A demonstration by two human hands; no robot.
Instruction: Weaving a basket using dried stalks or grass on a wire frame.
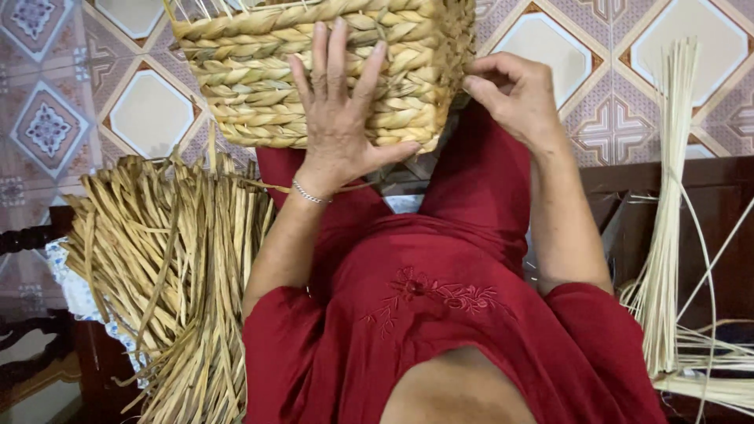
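A woven basket (259, 86) of thick braided straw rests on my knees, over my red clothing. My left hand (338, 118), with a thin bracelet at the wrist, lies flat against the near wall of the basket. Its fingers are spread and its thumb hooks along the lower edge. My right hand (514, 98) is curled at the basket's right corner, fingertips pinching the weave there. Loose straw ends stick up from the basket's top rim.
A heap of flat dried straw strips (173, 275) lies at my left. A bundle of thin pale reeds (667, 220) leans at my right over a dark wooden surface (722, 204). Patterned floor tiles (149, 114) lie beyond.
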